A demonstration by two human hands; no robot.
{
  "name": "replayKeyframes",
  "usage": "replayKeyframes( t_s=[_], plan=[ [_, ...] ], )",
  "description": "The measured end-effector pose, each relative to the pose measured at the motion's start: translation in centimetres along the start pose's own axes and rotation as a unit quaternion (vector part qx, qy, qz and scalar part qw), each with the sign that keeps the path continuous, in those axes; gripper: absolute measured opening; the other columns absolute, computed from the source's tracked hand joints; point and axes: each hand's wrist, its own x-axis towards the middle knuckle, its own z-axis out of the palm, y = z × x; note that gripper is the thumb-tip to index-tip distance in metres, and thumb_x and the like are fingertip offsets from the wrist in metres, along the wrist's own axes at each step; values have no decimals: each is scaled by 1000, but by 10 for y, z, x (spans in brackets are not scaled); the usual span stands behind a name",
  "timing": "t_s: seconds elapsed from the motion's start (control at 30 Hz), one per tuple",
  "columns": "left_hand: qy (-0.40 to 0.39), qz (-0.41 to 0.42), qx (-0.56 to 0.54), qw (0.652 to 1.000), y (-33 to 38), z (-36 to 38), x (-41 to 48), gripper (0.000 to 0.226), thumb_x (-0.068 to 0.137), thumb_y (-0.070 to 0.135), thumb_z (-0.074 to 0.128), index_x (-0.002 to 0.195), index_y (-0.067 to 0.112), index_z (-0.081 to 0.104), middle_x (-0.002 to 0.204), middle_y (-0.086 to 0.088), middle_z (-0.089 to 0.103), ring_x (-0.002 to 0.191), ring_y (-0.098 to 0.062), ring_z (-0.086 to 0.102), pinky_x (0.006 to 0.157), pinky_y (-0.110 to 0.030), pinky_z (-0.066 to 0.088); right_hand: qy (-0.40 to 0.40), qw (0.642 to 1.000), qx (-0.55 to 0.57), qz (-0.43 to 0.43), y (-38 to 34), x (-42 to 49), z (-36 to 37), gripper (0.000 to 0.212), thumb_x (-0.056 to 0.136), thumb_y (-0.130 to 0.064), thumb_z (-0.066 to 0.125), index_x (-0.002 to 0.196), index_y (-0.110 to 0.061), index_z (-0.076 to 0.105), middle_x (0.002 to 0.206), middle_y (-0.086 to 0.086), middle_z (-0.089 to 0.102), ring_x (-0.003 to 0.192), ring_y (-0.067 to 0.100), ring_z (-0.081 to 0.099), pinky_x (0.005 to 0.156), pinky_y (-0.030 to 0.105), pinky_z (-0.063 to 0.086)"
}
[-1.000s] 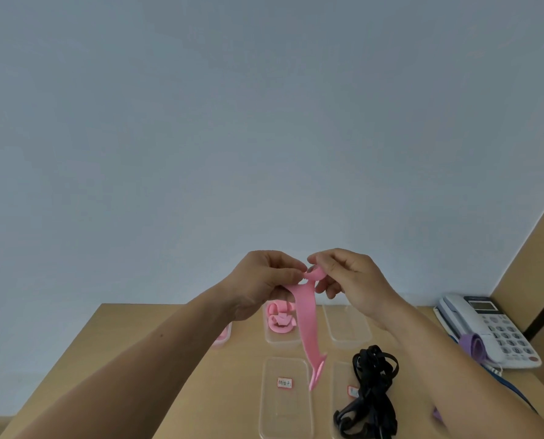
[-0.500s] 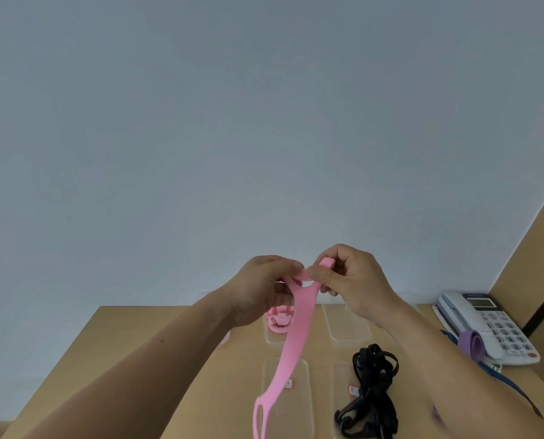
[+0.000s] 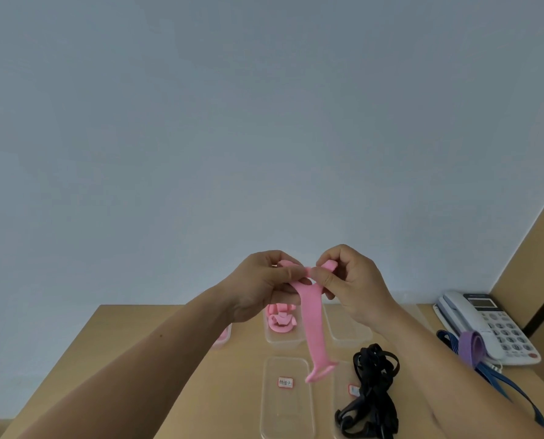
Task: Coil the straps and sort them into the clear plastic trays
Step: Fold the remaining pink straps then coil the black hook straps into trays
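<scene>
Left hand [image 3: 261, 288] and right hand [image 3: 349, 280] pinching pink strap [image 3: 315, 324], clear trays [image 3: 286, 397] below

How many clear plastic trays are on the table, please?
5 trays: far row, one behind the left forearm, one holding pink coils, one beside it; near row, one labelled, one under black straps. Arms may hide more.

The left forearm [image 3: 156, 353] hides most of the far-left tray [image 3: 225, 336]. The writing on the near label [image 3: 285, 382] is too small to read. The black straps [image 3: 367, 407] run off the bottom edge.
</scene>
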Motion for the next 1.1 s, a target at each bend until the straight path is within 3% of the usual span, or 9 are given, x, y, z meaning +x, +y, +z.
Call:
replayKeyframes(
  t_s=[0.23,0.33,0.5,0.6,0.7,0.8,0.87,1.0,1.1],
  plan=[
    [-3,-9,-50,999,2,1,2,8,88,1,66,96,2,66,91,-19,69,85,-30,69,88,-44,57,11,995,-66,-74,2,-1,3,20,84,-7,75,81,-21,62,76,-7,61,69,11,57,65,19,48],
    [-26,-28,-51,998,4,4,-1,23,93,16,61,101,-4,69,98,-21,68,91,-31,66,96,-45,54,15,991,-74,-111,3,-2,4,16,83,-4,75,83,-14,63,80,1,63,71,11,57,66,15,46],
    [-44,-32,17,998,5,-2,-5,32,97,15,59,112,-13,63,109,-29,69,99,-37,67,95,-46,55,22,990,-66,-124,7,-2,7,19,82,-2,75,84,-16,63,80,-7,63,74,10,58,68,16,47],
    [-34,-14,32,999,6,-2,-6,18,96,13,62,104,-4,66,102,-27,70,95,-39,67,92,-49,55,21,994,-26,-104,7,-3,7,22,83,0,74,84,-19,63,83,-1,63,78,16,60,72,22,52],
    [-10,7,32,999,5,-2,-4,11,93,9,66,99,1,66,91,-20,71,85,-32,67,87,-48,56,4,998,41,-51,2,-3,6,18,81,-4,75,87,-18,65,88,11,64,79,24,63,77,34,56],
    [-2,33,26,999,5,-2,-4,14,91,7,68,101,-1,64,91,-19,73,83,-29,71,81,-43,60,-11,994,107,-6,-6,-2,3,20,81,-18,73,99,-14,64,90,6,69,74,19,67,69,29,56],
    [5,51,45,998,6,-2,-4,12,90,4,69,99,0,64,92,-19,73,87,-34,72,85,-48,59,-13,994,105,20,-9,0,1,18,89,-19,71,104,-13,63,85,2,72,71,20,69,64,28,55],
    [33,67,75,994,3,0,-4,12,88,1,71,99,0,66,90,-17,71,89,-38,72,88,-55,57,-22,998,35,37,-10,1,0,12,86,-22,74,94,-15,69,69,-5,70,61,15,66,57,24,52],
    [44,58,79,994,3,1,-6,23,87,6,74,106,0,63,99,-23,71,95,-42,70,89,-55,56,-10,1000,21,14,-8,-1,0,11,84,-19,76,93,-18,70,71,-7,71,60,12,66,58,22,53]
  ],
)
